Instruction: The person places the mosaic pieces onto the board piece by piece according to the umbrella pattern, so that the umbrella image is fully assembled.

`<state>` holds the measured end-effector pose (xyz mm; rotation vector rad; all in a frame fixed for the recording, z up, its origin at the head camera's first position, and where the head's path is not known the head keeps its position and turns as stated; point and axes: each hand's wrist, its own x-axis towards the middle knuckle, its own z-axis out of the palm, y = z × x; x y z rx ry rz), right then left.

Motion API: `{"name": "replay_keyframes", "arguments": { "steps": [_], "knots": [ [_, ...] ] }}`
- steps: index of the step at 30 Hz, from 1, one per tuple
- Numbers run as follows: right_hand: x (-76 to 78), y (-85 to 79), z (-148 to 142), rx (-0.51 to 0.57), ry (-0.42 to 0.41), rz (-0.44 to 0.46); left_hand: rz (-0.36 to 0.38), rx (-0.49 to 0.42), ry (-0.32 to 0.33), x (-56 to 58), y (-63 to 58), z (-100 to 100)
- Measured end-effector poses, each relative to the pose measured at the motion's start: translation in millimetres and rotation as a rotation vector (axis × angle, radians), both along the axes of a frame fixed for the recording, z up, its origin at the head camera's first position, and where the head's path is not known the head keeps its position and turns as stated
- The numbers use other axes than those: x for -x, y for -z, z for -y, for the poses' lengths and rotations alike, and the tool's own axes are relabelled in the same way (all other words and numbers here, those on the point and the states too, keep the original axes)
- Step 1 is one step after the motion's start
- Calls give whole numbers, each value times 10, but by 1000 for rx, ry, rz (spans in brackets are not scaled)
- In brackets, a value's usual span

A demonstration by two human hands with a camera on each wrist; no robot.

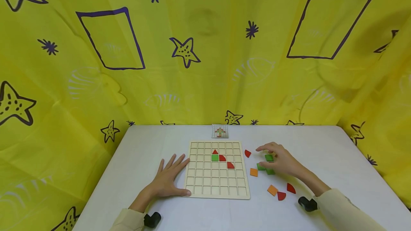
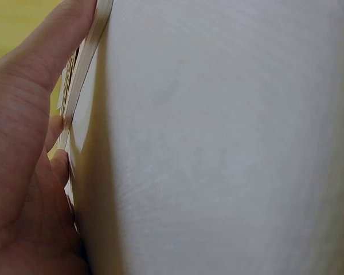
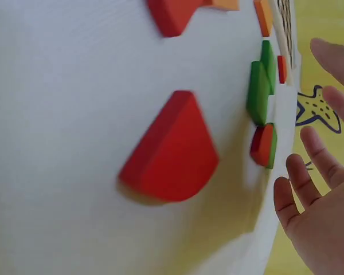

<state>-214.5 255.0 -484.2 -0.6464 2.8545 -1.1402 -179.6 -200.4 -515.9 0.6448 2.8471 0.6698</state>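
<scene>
A cream wooden grid board (image 1: pixel 207 182) lies on the table; on it sit a red triangle (image 1: pixel 215 152), a green square (image 1: pixel 215 158) and two red quarter-circle pieces (image 1: pixel 222 158). My left hand (image 1: pixel 168 181) rests with spread fingers at the board's left side, thumb and fingertips touching its edge. Above the loose green squares (image 1: pixel 269 158) hovers my right hand (image 1: pixel 282 159), fingers loosely bent and nothing visible in them. In the right wrist view, a red quarter-circle piece (image 3: pixel 175 154) lies close to the camera, with green squares (image 3: pixel 258 94) nearer the fingers.
Orange squares (image 1: pixel 254 172) and more red quarter-circle pieces (image 1: pixel 248 153) are scattered right of the board. A small pattern card (image 1: pixel 219 131) stands behind it. The white table (image 1: pixel 221 216) ends at a yellow curtain (image 1: pixel 205 88) on the back and sides.
</scene>
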Motion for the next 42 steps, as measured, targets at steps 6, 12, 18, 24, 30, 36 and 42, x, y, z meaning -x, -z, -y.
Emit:
{"name": "replay_keyframes", "arguments": {
  "steps": [6, 12, 18, 24, 30, 36, 42],
  "knots": [
    [-17, 85, -80, -7, -21, 47, 0, -9, 8, -4, -5, 4],
    [-9, 155, -115, -18, -31, 35, -36, -13, 0, 14, 80, 20],
    [-17, 199, -125, -42, -47, -10, -9, 1, 4, 2, 5, 2],
    [-31, 196, -115, -50, -42, -21, 7, 11, -1, 2, -18, -4],
    [-39, 187, -102, -48, -31, -9, 13, 6, -1, 1, -15, -4],
    [-41, 180, -100, -51, -28, -15, 10, 17, -1, 7, -4, -4],
    [-35, 188, -104, -56, -31, -23, -3, 0, 0, 9, 12, -2]
  ]
}}
